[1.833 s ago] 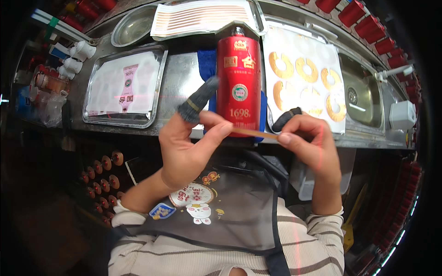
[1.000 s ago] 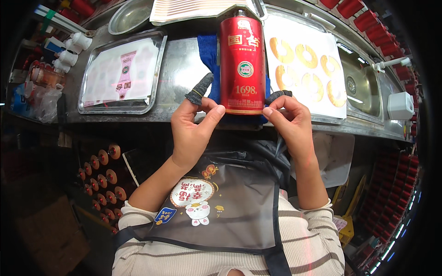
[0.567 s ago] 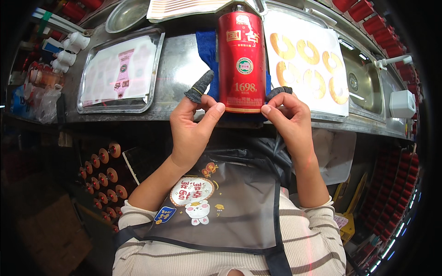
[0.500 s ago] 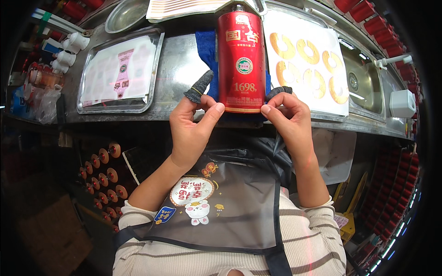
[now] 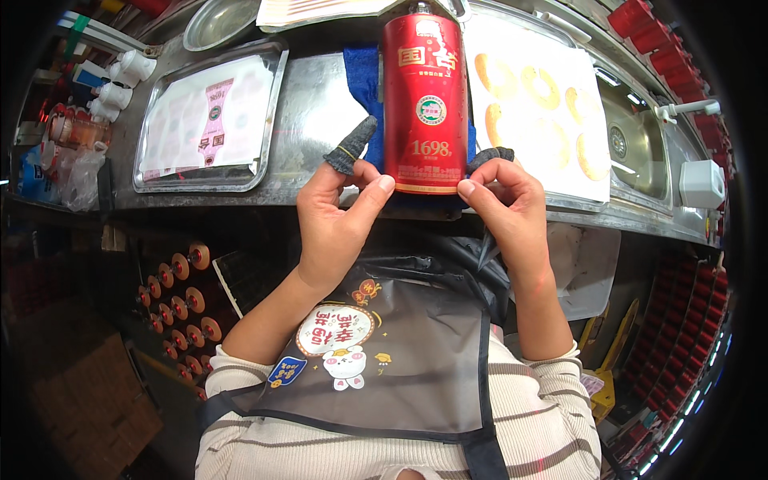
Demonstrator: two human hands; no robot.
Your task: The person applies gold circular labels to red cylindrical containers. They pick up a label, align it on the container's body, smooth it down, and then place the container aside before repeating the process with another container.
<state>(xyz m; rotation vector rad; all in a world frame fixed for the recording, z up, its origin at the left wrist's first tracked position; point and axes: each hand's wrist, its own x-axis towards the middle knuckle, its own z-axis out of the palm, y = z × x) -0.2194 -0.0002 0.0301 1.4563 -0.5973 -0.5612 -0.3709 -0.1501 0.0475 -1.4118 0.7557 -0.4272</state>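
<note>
A red bottle (image 5: 424, 92) with gold lettering and a round green-and-white emblem lies on a blue cloth (image 5: 364, 72), its base toward me and its neck pointing away. My left hand (image 5: 336, 216) grips the left corner of the base between thumb and curled fingers. At the right corner my right hand (image 5: 512, 212) does the same with its thumb tip. Dark grey cloth finger covers sit on a finger of each hand: the left cover (image 5: 352, 148) points up, while the right cover (image 5: 488, 158) rests along the bottle's side. The fingertips under the base are partly hidden.
Left of the bottle stands a metal tray (image 5: 268, 132) holding a sheet of pink decals. To its right lies a white sheet (image 5: 588, 80) with gold C-shaped decals, beside a sink (image 5: 652, 180). A metal bowl (image 5: 200, 36) and white spools (image 5: 120, 96) stand farther off.
My hands and the bottle have shifted very slightly to the right in view, with the grip unchanged. The gold decals look brighter and more washed out now.
</note>
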